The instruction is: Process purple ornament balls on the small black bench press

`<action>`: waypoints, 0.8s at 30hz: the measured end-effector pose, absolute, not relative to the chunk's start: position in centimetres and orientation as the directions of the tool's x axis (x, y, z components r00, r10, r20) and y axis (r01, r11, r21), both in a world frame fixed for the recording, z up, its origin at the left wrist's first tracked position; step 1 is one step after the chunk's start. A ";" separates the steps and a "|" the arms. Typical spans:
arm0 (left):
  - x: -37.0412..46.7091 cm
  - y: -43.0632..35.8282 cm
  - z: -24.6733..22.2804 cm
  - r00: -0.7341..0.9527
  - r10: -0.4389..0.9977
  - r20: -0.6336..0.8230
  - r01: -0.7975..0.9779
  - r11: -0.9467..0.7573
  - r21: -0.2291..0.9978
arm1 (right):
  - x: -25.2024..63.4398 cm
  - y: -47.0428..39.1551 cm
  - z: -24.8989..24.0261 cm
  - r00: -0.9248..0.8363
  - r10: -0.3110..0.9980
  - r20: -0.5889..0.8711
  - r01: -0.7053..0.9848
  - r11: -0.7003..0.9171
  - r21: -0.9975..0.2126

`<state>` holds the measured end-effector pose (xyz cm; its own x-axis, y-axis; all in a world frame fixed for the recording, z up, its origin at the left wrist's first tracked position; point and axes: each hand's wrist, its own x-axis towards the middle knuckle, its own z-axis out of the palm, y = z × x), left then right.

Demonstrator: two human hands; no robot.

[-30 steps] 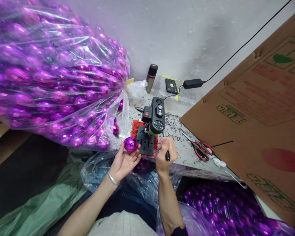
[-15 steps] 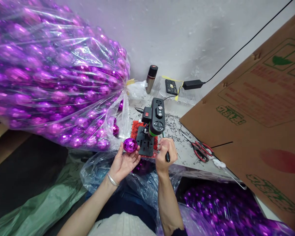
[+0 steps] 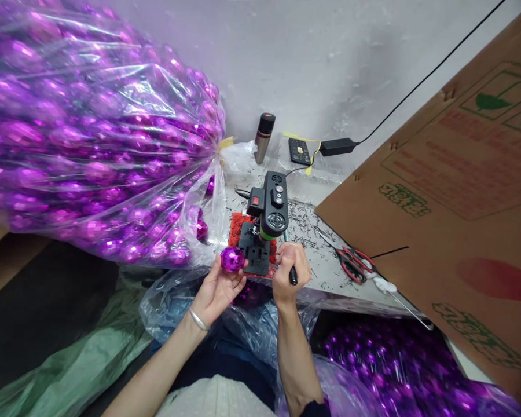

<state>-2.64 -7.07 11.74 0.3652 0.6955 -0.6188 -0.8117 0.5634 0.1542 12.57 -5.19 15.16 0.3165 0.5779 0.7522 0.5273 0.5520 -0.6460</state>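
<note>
Between the fingertips of my left hand (image 3: 219, 292) is a shiny purple faceted ball ornament (image 3: 232, 259), just left of the black base plate (image 3: 254, 249) of a small bench drill press. My right hand (image 3: 292, 269) is closed round the black-gripped lever (image 3: 293, 275) at the right side of that machine. The drill press head (image 3: 274, 204) stands above the plate, with a red switch box on its left and a green ring beneath. A red mat (image 3: 235, 229) shows under the base.
A big clear bag of purple balls (image 3: 113, 145) fills the left. Behind the machine stand a flask (image 3: 264, 138), a phone (image 3: 299, 151) and a power adapter (image 3: 339, 146). Scissors (image 3: 353, 263) lie by a cardboard box (image 3: 451, 191) at right. Dark shavings litter the table (image 3: 301, 226). More purple balls (image 3: 391, 359) lie below.
The ball has turned in my left fingers, so the small hole or stem that faced up no longer shows. My right hand stays on the lever. The view has shifted slightly.
</note>
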 end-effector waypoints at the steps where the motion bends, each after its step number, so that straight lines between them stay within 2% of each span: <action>1: -2.5 -7.2 11.6 0.336 0.717 -0.611 -0.800 0.560 0.216 | 12.6 -5.2 15.2 0.314 0.578 0.753 0.529 0.553 -0.644; 6: -1.6 -8.1 10.9 0.076 0.866 -0.494 -0.754 0.374 0.539 | 12.6 -5.2 15.1 0.308 0.579 0.755 0.537 0.549 -0.640; 11: -1.4 -9.1 10.3 -0.063 0.914 -0.400 -0.587 0.290 0.755 | 12.8 -5.1 14.5 0.309 0.570 0.762 0.526 0.565 -0.636; 14: -1.4 -9.7 9.9 -0.091 0.940 -0.328 -0.501 0.241 0.831 | 13.6 -6.0 13.0 0.385 0.612 0.691 0.487 0.502 -0.715; 16: -1.3 -9.9 9.7 -0.079 0.936 -0.343 -0.489 0.263 0.832 | 14.2 -7.7 11.3 0.412 0.696 0.587 0.458 0.399 -0.794; 18: -1.1 -10.2 9.5 -0.052 0.929 -0.367 -0.459 0.304 0.835 | 14.6 -10.3 9.1 0.323 0.834 0.448 0.434 0.290 -0.853; 20: -0.7 -10.5 9.3 0.043 0.924 -0.380 -0.381 0.367 0.849 | 14.4 -13.3 6.8 0.255 0.931 0.261 0.365 0.157 -0.918; 24: 0.2 -11.6 8.6 0.398 0.836 -0.377 -0.129 0.458 0.879 | 13.9 -19.3 3.1 0.410 0.912 -0.005 0.144 -0.070 -0.987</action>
<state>0.18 -11.63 8.55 0.3982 0.8361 -0.3774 -0.1290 0.4584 0.8793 13.90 -19.34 3.08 0.4104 0.9119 -0.0046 0.1436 -0.0696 -0.9872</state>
